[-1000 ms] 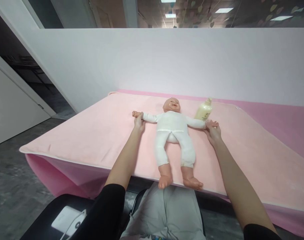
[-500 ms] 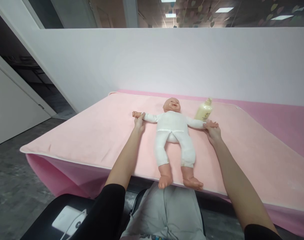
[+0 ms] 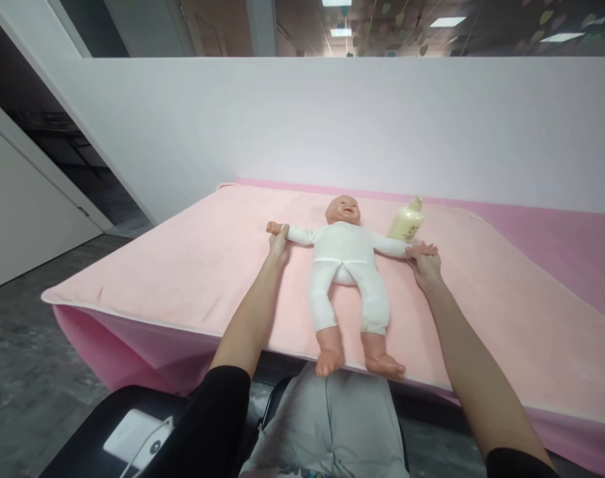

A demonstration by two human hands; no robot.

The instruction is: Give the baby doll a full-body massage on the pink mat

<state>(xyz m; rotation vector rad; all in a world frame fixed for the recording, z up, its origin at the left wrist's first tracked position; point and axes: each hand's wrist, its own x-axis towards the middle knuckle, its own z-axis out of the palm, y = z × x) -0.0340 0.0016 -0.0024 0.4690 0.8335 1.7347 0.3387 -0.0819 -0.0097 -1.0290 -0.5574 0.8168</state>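
My left hand [image 3: 279, 244] is closed around the wrist of the doll [image 3: 346, 265], just behind the doll's small hand at the far left of its spread arm; my fingers [image 3: 283, 232] wrap over the white sleeve end and press it toward the pink blanket [image 3: 182, 265]. My right hand [image 3: 424, 264] grips the doll's other wrist in the same way, thumb and fingers pinched on the sleeve end, with the doll's open palm showing just beyond my fingertips. How far each finger curls under the wrist is hidden from this angle. The doll lies on its back in the middle of the blanket, head toward the wall [image 3: 332, 126], both arms stretched straight out to the sides, legs pointing toward me, with both feet reaching over the near edge of the bed. It wears a white one-piece suit. A pale yellow bottle [image 3: 406, 222] stands upright on the blanket just behind the doll's arm, near my right hand but not touching it.
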